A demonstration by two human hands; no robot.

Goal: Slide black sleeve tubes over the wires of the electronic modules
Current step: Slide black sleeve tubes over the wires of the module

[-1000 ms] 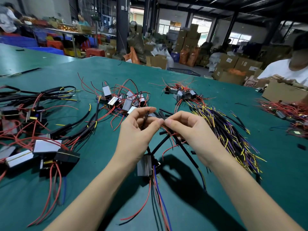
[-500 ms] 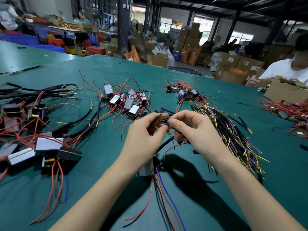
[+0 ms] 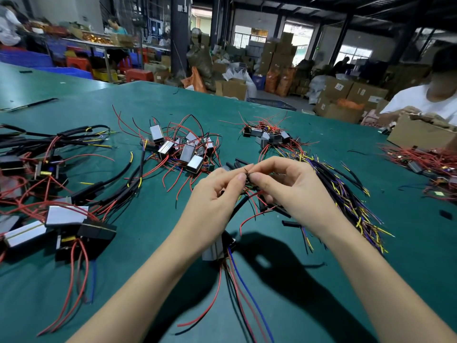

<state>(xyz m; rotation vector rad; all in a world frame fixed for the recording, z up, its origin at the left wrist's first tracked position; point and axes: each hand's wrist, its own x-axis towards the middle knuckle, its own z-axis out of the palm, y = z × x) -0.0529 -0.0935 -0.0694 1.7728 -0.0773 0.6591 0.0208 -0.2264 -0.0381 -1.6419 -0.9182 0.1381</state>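
My left hand (image 3: 217, 194) and my right hand (image 3: 291, 189) meet above the green table (image 3: 158, 263), fingertips together. Between them they pinch thin wire ends and a short black sleeve tube (image 3: 247, 174); which hand holds which I cannot tell. Below my left wrist hangs a silver electronic module (image 3: 215, 251), with red, black and blue wires trailing toward me. A longer black sleeve tube (image 3: 241, 206) runs under my palms. Loose black sleeve tubes (image 3: 235, 164) lie just beyond my fingers.
A pile of silver modules (image 3: 183, 149) with red wires lies ahead left, a smaller pile (image 3: 267, 136) ahead. Sleeved modules (image 3: 66, 216) crowd the left edge. A bundle of yellow, purple and black wires (image 3: 346, 199) lies right. A person in white (image 3: 420, 102) works at far right.
Both hands have lifted and moved a little away from me, closing fingertip to fingertip. The long black tubes seen crossing under my hands a second ago are mostly hidden now.
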